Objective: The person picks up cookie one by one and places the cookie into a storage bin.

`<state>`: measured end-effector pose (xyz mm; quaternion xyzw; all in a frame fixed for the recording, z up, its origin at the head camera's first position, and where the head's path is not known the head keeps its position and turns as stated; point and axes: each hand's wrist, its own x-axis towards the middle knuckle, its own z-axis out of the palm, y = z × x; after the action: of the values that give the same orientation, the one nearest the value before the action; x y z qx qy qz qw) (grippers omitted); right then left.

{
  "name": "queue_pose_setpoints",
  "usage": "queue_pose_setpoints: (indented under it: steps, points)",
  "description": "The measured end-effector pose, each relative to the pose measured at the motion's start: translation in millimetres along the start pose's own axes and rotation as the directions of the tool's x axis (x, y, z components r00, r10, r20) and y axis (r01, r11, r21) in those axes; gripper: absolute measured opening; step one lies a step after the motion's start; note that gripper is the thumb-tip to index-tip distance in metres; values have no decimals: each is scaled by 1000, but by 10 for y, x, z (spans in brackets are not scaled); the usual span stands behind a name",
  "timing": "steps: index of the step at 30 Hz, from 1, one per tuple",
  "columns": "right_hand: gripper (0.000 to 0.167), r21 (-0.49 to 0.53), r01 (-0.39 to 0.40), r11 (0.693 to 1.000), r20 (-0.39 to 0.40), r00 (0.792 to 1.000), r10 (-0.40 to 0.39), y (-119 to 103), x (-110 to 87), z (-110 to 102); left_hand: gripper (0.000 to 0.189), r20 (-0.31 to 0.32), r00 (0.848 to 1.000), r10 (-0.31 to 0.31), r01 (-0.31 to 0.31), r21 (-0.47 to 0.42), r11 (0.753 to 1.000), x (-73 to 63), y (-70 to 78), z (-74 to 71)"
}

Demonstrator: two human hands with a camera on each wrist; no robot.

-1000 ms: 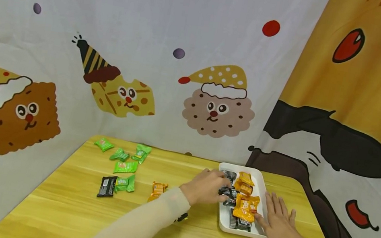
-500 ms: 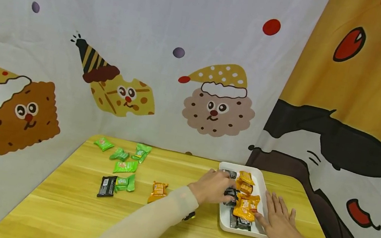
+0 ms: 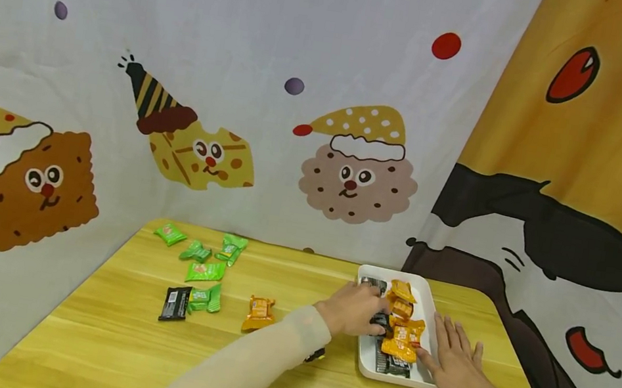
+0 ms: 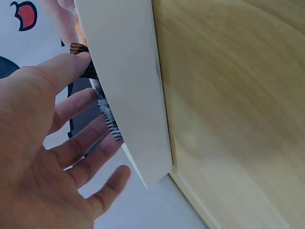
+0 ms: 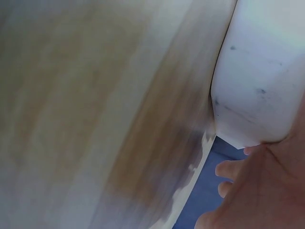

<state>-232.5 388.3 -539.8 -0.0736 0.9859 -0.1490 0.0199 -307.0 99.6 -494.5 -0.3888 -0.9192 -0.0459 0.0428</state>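
At the right of the table stands a white tray [image 3: 366, 363] holding black and orange wrapped snacks. My left hand [image 3: 353, 309] reaches over its left rim, thumb and index finger on either side of a black wrapped snack [image 3: 381, 324]. In the left wrist view, the thumb of this hand [image 4: 52, 124] presses that dark wrapper [image 4: 90, 71] while the other fingers spread apart. Orange packets [image 3: 402, 339] lie just right of the fingertips. With straight fingers, my right hand [image 3: 456, 367] lies along the tray's right side, its thumb over the rim beside an orange packet.
Several green packets [image 3: 206, 271] are scattered at the table's back left. A black packet [image 3: 175, 304] lies against one of them. One orange packet [image 3: 259, 314] sits near my left forearm. A printed cloth [image 3: 283, 51] hangs behind the table [image 3: 106, 337].
My left hand has moved rightward, farther into the tray, and the black snack at its fingers has shifted right against the orange packets. My right hand stays in place.
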Motion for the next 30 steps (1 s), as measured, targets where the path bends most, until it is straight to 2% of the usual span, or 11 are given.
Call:
queue_pose_setpoints:
  steps: [6,13,19,23,30]
  points:
    - [102,37,2,999,11,1000,-2,-6,10,12,56,53,998,-29,30,-14,999,-47,-7,-25]
    - [101,21,10,1000,-2,1000,-10,13,8,18,58,59,998,-28,30,-37,999,-141,-28,-76]
    - [102,18,15,1000,-7,1000,-15,21,3,3,56,41,999,-29,30,-22,999,-254,-105,-99]
    - [102,27,17,999,-3,1000,-17,11,6,-10,55,26,999,-36,37,-21,999,-370,-175,-155]
    - [102,15,18,1000,11,1000,-18,-12,-8,-45,54,14,999,-49,50,-39,998,-669,-339,-225]
